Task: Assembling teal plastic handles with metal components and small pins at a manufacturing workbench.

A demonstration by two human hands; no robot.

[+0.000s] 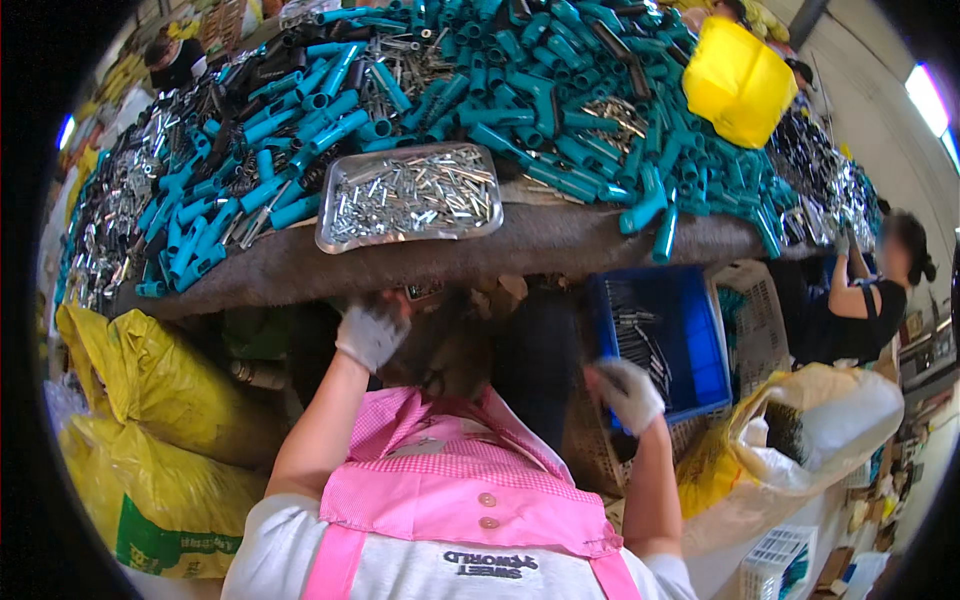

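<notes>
Left hand: white-gloved, near the front edge of the tabletop; cannot tell its grip.
Right hand: gloved, blurred, beside the blue crate; cannot tell whether closed.
Blue crate: below the tabletop's edge, holding slim metal parts.
Metal tray: on the tabletop, full of silvery pins, before heaped teal housings.

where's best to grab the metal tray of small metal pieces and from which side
Probably the rim at the metal tray's two near corners, coming from the near side: the raised edge there faces bare brown cloth, while teal parts crowd the far edge.
</notes>
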